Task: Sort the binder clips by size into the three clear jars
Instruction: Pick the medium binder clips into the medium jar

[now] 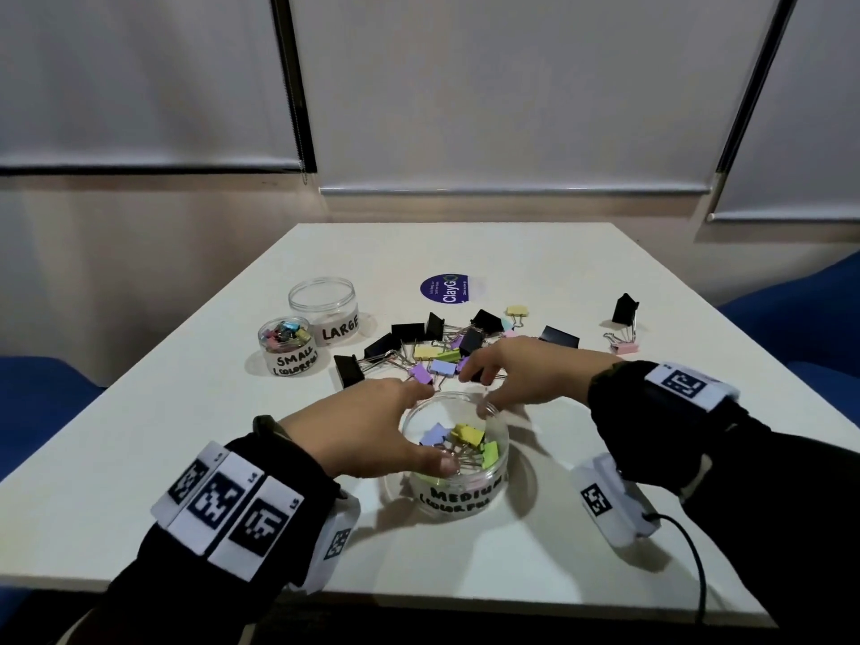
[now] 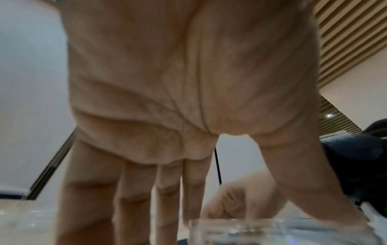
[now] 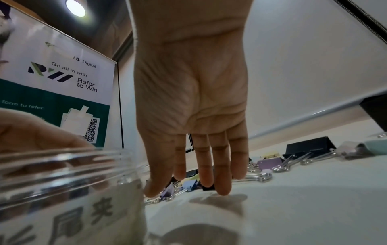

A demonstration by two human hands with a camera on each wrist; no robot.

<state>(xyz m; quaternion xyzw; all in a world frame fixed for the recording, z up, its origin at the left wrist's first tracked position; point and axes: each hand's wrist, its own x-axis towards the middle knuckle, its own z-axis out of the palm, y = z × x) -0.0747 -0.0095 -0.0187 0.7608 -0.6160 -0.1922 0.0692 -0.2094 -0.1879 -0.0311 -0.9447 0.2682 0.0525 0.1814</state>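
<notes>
My left hand spread over medium jar rim, fingers straight. Right hand open, empty, fingertips just above loose clips.

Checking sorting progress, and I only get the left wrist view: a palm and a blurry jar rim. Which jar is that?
Observer: It's the jar labelled MEDIUM. The head view shows purple, yellow and green clips in it.
Operator: Any black clips in the LARGE jar?
Observer: None visible in the LARGE jar. The black clips lie loose on the table.
</notes>
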